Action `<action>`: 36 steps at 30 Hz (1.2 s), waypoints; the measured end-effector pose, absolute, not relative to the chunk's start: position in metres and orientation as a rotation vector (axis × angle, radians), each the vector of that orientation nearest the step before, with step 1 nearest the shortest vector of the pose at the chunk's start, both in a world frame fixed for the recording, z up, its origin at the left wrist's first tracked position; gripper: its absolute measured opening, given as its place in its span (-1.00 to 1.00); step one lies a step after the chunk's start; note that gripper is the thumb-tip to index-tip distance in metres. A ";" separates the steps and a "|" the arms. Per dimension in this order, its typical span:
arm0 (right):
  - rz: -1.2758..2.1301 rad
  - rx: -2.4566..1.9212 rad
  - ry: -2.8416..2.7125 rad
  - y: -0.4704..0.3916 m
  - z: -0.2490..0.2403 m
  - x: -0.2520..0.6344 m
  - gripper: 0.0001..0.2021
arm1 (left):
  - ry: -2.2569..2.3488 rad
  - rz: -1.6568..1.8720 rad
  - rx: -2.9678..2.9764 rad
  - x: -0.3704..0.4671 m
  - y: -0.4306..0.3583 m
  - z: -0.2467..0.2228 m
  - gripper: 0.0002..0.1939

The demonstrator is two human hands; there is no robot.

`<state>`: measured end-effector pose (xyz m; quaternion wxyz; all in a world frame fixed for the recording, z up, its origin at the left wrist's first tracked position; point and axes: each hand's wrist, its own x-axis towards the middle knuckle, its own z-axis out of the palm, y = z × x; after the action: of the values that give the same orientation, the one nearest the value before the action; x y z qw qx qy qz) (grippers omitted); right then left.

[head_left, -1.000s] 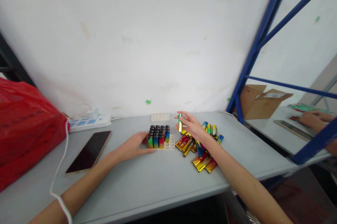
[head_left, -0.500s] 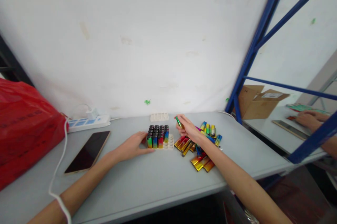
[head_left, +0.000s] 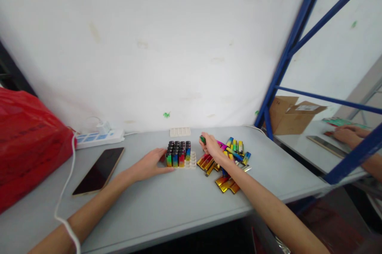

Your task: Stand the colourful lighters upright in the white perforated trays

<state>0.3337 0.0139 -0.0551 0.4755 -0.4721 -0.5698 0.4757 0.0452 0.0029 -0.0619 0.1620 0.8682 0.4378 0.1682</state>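
Cigarette lighters [head_left: 175, 160] with black tops and shiny coloured bodies stand upright in rows in a white slotted tray [head_left: 192, 160]. The tray's right-hand slots show bare. My left hand [head_left: 152, 163] braces the tray's left side, thumb along the front and fingers round the left edge. To the right of the tray, my right hand [head_left: 210, 145] is closed around a green lighter [head_left: 203, 139]; only its end shows, the fingers cover the rest. Below and beyond that hand lies a loose pile of metallic lighters [head_left: 227, 184] in gold, red, blue and pink, partly hidden by my forearm.
Against the wall lies another white slotted tray [head_left: 180, 131]. To the left are a phone [head_left: 100, 170], a power strip [head_left: 100, 139], a white cable [head_left: 61, 202] and a red bag [head_left: 32, 146]. Beyond the blue rack post [head_left: 279, 75] sit a cardboard box [head_left: 294, 116] and another person's hands [head_left: 349, 133].
My right hand has turned the green lighter, so its end now points more towards me and less of its body shows. My left hand stays at the tray.
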 end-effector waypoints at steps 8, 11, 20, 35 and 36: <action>0.945 -1.181 -1.669 0.009 -0.051 0.333 -0.35 | 1.246 0.484 2.468 0.045 0.002 -0.063 -0.42; 0.832 -1.219 -1.694 0.007 -0.049 0.332 -0.43 | 1.239 0.499 2.462 0.044 0.003 -0.065 -0.42; 0.741 -1.106 -1.734 -0.002 -0.046 0.335 -0.44 | 1.288 0.520 2.500 0.047 0.002 -0.067 -0.43; 0.505 -0.989 -2.126 -0.012 -0.038 0.338 -0.69 | 1.351 0.540 2.472 0.052 0.000 -0.067 -0.36; 0.497 -0.987 -2.130 -0.011 -0.040 0.339 -0.71 | 1.354 0.537 2.470 0.052 0.001 -0.067 -0.35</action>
<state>0.3388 -0.0108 -0.0402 0.3626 -0.3833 -0.8272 0.1932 0.0523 0.0005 -0.0670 0.1366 0.8534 0.4676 0.1855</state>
